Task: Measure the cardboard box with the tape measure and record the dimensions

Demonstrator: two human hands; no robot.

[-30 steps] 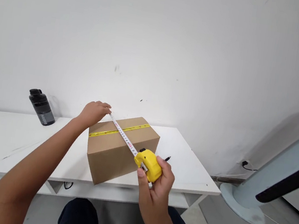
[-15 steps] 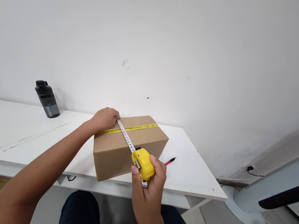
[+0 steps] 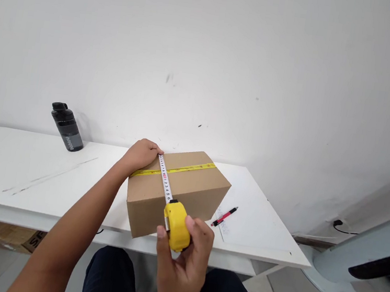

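A brown cardboard box sealed with yellow tape sits on the white table. My left hand rests closed on the box's far top edge and pins the end of the white measuring tape there. The tape runs across the box top toward me into the yellow tape measure case. My right hand grips that case at the box's near edge, thumb on its side.
A dark water bottle stands at the back left of the table by the wall. A red pen lies on a sheet of paper right of the box. A cardboard piece lies under the table; a grey stand base is at right.
My left hand has closed down onto the box's far edge with the tape end. My right hand drew the case nearer the box's front edge, so less tape shows.
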